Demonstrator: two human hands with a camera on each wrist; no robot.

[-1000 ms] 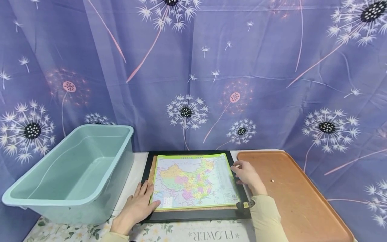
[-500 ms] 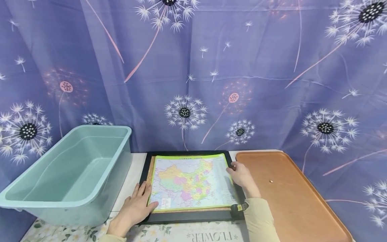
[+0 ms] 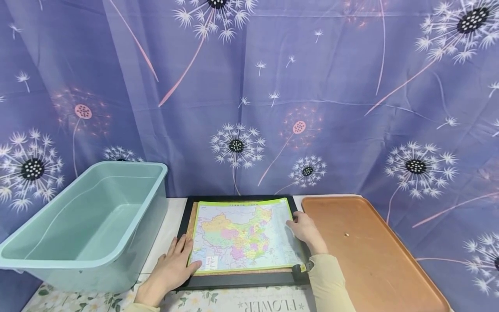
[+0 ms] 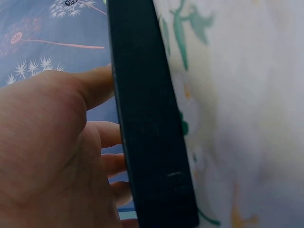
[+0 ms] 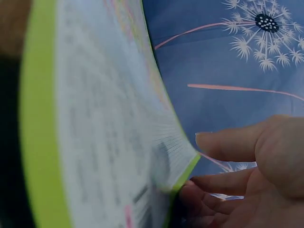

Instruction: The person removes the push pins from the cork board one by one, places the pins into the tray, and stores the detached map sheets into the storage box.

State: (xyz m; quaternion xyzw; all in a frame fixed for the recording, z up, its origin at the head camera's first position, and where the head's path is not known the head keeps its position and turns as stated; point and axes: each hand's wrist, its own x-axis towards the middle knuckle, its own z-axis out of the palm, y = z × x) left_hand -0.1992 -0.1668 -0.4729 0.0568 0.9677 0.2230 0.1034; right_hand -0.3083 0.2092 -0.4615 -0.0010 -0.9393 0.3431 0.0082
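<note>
While the map [image 3: 234, 234] lies on the black-framed board [image 3: 234, 281], the left hand [image 3: 171, 265] rests on the board's left side, fingers straight, thumb wide. At the board's right side, the right hand [image 3: 308, 230] has thumb and fingers narrow at the map's edge; whether they pinch it, I cannot tell. Left of the board stands a green tub [image 3: 85, 263]; right, a brown tray [image 3: 370, 264].

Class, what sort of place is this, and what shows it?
Probably an indoor tabletop workspace: a dandelion-print curtain hangs behind, a flower-patterned covering shows in front, and a map is laid out between.
</note>
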